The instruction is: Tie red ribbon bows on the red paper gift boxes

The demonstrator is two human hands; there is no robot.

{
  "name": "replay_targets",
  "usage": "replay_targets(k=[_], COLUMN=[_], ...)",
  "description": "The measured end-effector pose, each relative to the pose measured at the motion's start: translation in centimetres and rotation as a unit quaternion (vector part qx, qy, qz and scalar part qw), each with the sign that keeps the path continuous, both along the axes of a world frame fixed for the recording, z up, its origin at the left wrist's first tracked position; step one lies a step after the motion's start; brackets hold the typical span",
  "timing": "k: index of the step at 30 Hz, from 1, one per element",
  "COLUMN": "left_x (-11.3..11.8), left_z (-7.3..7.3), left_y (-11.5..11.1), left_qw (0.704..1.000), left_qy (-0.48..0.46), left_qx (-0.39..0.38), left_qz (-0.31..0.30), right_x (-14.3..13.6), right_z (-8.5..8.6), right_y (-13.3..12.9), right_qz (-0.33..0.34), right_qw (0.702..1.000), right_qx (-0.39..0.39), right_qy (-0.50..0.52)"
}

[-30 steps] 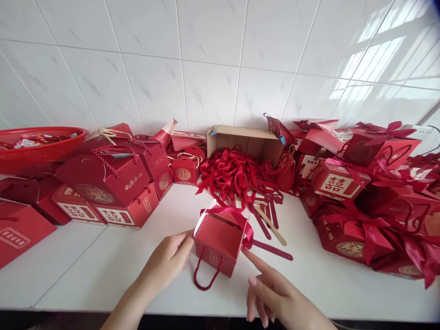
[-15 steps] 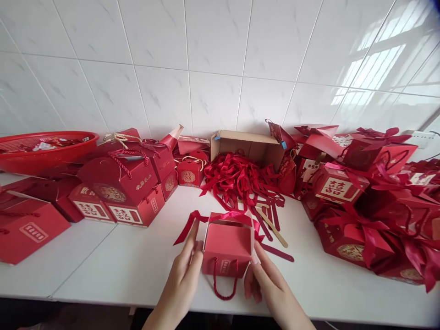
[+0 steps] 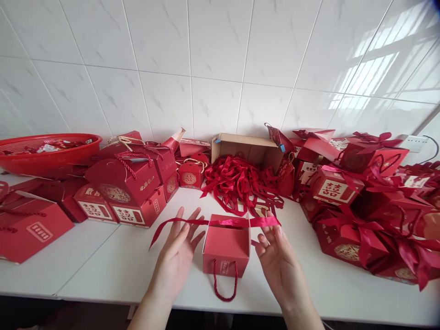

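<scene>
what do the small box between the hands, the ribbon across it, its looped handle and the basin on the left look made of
Small box: probably paperboard, fairly matt; flat panels, crisp folds.
Ribbon: likely satin-like fabric; thin, soft band with a sheen.
Looped handle: twisted cord, fibre unclear; spiral strands show.
Basin: likely smooth plastic; even red, rounded rim.

The box (image 3: 226, 243) was red with a pale printed stamp (image 3: 225, 267), its cord handle (image 3: 225, 299) deep red, the ribbon (image 3: 237, 223) crimson. The worktop (image 3: 113, 266) was white, the basket (image 3: 65, 160) bright red, the carton (image 3: 256, 139) brown with blue tabs (image 3: 283, 148), the wall tiles (image 3: 216, 41) white with grey flecks.
</scene>
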State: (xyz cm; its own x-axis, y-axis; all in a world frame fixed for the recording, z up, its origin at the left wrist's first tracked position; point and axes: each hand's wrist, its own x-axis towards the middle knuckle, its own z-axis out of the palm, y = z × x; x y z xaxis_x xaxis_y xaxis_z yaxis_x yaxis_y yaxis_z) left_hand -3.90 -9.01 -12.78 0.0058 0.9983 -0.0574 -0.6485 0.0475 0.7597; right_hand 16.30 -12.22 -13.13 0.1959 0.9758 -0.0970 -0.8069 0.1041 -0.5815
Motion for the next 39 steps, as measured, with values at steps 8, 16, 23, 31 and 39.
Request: replay_targets(k=[8, 16, 23, 31, 39], left_x=[-0.1, -0.4, -0.6, -1.1, -1.1], left_z=[0.6, 0.8, -0.2, 1.0, 2.8], left_y=[-0.2, 0.5, 0.8, 1.0, 1.5], left_qw=[0.997, 0.989, 0.985, 0.98, 0.977], left_qy=[-0.029, 0.019, 0.035, 0.067, 0.112], left_qx=[0.011, -0.059, -0.079, -0.05, 0.01], left_qz=[0.07, 0.137, 0.147, 0.179, 0.183], right_x=[1.3, 2.4, 2.7, 2.9, 3.9], right_z=[0.1, -0.5, -2.0, -1.2, 1.7], right_y=[1.0, 0.7, 0.4, 0.5, 0.9], right_qz=[-0.035, -0.085, -0.081, -0.091, -0.116], right_qw=[0.999, 0.996, 0.995, 0.995, 0.986], right_qx=[0.02, -0.013, -0.038, -0.022, 0.04], right_qy=[-0.019, -0.031, -0.033, -0.024, -0.114])
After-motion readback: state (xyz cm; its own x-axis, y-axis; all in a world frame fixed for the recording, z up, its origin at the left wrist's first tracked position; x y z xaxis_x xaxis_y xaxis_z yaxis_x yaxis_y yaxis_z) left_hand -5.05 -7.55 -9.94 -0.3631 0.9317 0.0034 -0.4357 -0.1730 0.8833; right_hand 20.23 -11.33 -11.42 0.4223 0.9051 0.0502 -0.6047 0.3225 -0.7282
